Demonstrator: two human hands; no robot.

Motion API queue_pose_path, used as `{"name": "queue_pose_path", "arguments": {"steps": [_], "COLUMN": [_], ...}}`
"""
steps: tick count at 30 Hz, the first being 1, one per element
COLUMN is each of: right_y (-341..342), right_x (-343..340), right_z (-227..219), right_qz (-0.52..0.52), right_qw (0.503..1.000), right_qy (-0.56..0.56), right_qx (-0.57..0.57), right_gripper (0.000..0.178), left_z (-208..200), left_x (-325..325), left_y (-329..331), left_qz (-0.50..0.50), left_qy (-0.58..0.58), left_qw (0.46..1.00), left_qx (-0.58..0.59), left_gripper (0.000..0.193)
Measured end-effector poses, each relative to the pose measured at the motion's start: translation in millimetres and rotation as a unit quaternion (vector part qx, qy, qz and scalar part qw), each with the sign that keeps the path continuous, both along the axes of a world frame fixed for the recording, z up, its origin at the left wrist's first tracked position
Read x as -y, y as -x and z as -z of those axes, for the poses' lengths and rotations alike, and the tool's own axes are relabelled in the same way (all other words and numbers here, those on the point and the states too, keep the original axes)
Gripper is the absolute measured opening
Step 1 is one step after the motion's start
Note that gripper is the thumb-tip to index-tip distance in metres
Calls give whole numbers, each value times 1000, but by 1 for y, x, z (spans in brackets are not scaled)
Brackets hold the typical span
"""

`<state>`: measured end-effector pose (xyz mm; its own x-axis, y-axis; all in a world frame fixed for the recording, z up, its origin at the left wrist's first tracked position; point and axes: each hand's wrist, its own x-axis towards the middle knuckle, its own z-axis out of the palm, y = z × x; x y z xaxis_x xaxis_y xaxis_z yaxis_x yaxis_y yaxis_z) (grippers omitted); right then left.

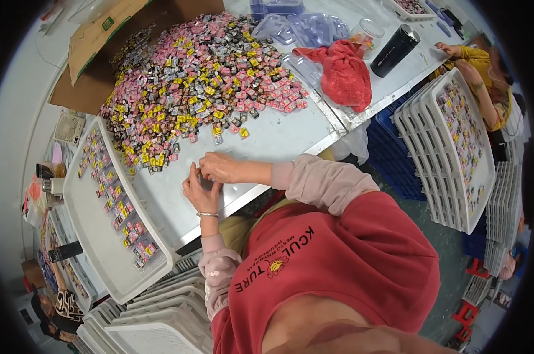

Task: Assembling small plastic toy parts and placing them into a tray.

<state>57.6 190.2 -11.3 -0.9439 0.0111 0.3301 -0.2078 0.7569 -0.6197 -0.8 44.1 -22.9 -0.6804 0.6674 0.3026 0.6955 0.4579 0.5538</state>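
Above the near edge of the white table [178, 215], my two hands meet with the fingertips bunched together. My left hand [198, 190], a bracelet at its wrist, is closed around something small and dark that the fingers mostly hide. From the right, my right hand [218, 167] curls over the same spot, its fingers pinched. Just beyond them spreads a large pile of small square pieces [190, 88] in pink, yellow, black and grey. To the left, a white plastic tray [93, 236] carries a slanting row of clear packs [118, 206] filled with such pieces.
An opened cardboard box [81, 88] stands behind the pile. Right of it lie a red cloth [344, 76], clear plastic trays [314, 26], a lidded jar [367, 32] and a black tumbler [395, 51]. Stacked white trays [449, 153] rise at the right; more trays [160, 318] stack below left.
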Motion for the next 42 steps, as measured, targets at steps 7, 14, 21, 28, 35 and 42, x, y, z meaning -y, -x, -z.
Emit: {"name": "queue_pose_path", "arguments": {"steps": [7, 14, 21, 28, 35, 42], "right_y": [-9, -10, 0, 0, -142, -189], "right_x": [4, -246, -381, -420, -457, -405], "right_z": [-9, -43, -28, -16, -28, -28], "right_qz": [15, 428, 636, 663, 317, 281], "right_qw": [998, 874, 754, 739, 927, 936], "right_qy": [52, 144, 159, 97, 198, -183], "right_qx": [-31, -176, -38, 66, 15, 108], "right_gripper": [24, 32, 63, 65, 49, 38], "left_z": [-7, -24, -14, -13, -26, -11], "left_x": [9, 8, 15, 9, 4, 19], "left_y": [-10, -36, -33, -34, -28, -24], "left_qz": [-19, 15, -45, -48, -26, -52], "left_qy": [7, -4, -10, 23, -20, -117], "left_qw": [1000, 996, 998, 998, 999, 989], "left_qx": [-22, -86, -33, -26, -21, 72], "left_gripper": [85, 85, 83, 92, 100, 99]}}
